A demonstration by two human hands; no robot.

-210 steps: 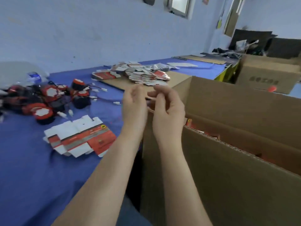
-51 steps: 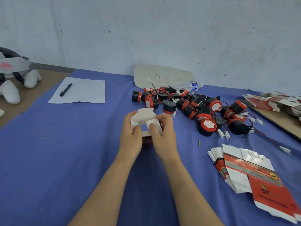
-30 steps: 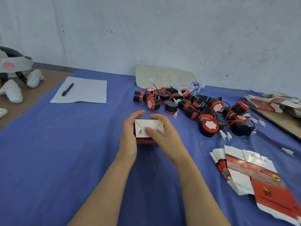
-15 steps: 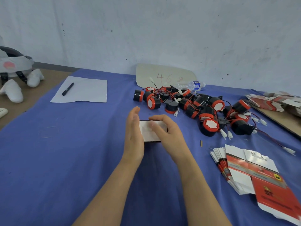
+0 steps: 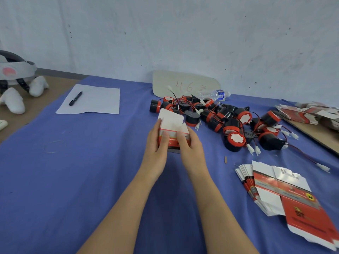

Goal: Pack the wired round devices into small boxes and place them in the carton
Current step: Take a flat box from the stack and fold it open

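Small box blanks point(image 5: 275, 195), folded flat, lie fanned in 1 stack at the lower right of the frame on the blue cloth point(image 5: 73, 180). At centre, the left hand point(image 5: 156, 145) and right hand point(image 5: 190, 149) are together, both clamped round 1 red-and-white small box point(image 5: 172, 132), thumbs on its front, its white top flap standing open. Just beyond, right of centre, the wired round devices point(image 5: 233, 142) lie heaped, wires tangled. Behind them are a water bottle point(image 5: 212, 94) and a card point(image 5: 183, 83) marked 46. Upper left, a pen point(image 5: 75, 98) rests on a paper sheet point(image 5: 95, 101).
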